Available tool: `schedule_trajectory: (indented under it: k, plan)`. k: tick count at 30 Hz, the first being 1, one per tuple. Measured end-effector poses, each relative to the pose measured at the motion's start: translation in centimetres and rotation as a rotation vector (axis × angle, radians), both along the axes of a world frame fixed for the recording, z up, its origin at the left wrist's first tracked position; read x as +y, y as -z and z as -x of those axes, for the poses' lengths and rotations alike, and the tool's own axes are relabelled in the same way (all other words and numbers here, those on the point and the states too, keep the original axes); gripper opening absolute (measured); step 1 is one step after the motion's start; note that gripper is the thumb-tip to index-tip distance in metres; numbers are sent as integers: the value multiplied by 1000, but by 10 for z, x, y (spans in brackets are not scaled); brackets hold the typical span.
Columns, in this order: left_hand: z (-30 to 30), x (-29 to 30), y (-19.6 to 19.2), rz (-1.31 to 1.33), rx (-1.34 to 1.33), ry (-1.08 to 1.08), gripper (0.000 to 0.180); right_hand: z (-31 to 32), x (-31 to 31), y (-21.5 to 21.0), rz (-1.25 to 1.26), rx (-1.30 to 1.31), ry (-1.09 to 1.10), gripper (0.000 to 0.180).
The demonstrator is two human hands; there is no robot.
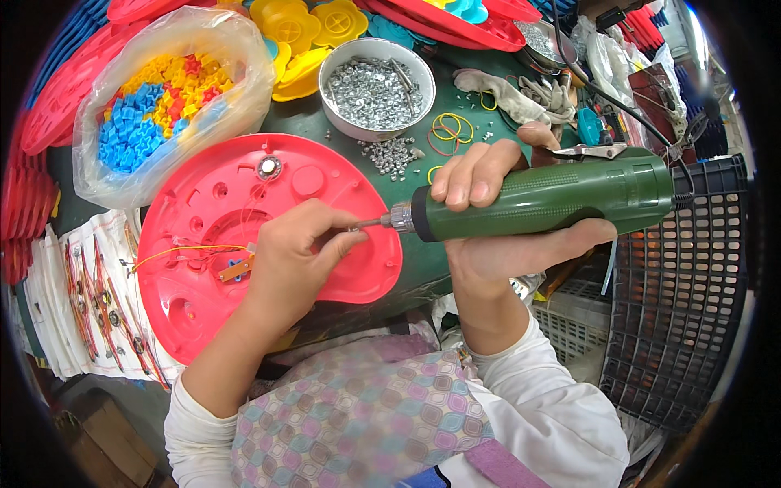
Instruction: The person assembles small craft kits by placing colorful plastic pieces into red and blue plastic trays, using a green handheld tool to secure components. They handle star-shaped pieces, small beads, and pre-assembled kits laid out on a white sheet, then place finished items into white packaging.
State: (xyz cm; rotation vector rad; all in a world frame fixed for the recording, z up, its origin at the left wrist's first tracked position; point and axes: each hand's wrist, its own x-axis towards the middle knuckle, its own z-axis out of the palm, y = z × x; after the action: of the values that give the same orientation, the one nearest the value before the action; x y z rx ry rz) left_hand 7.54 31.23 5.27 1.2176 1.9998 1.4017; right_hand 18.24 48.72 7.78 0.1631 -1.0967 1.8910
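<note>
Screw-driving step: right hand (496, 220) grips green electric screwdriver (553, 199), left hand (297, 252) pinches its bit over red plastic disc (211, 236); seating next demands squareness.

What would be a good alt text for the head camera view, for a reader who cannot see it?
A person's right hand holds a green electric screwdriver sideways, its tip at the left hand, which rests on a red plastic disc. Behind stand a bowl of screws and a bag of coloured plastic pieces.
</note>
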Motion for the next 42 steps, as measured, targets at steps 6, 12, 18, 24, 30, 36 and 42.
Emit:
schedule_trajectory:
  k: [6,12,18,24,30,36,42]
  plan:
    - [-3,-9,5,-26,271,-34,15,2,-15,7,-45,-50,-35,114]
    - [1,-17,1,17,388,10,15,4,-25,6,-103,-60,-74,116]
    - [-2,-21,4,27,441,8,16,2,-28,6,-196,-67,-111,116]
    - [-4,-22,7,23,419,33,17,-4,-33,7,-234,-78,-100,119]
    - [-9,-24,6,-29,549,-27,22,-10,-37,12,-265,-151,-86,117]
    - [-1,-36,19,43,401,-50,21,-18,-39,18,-214,-305,-87,108]
    - [-1,-36,15,68,383,-55,19,-10,-25,13,-396,-420,-203,99]
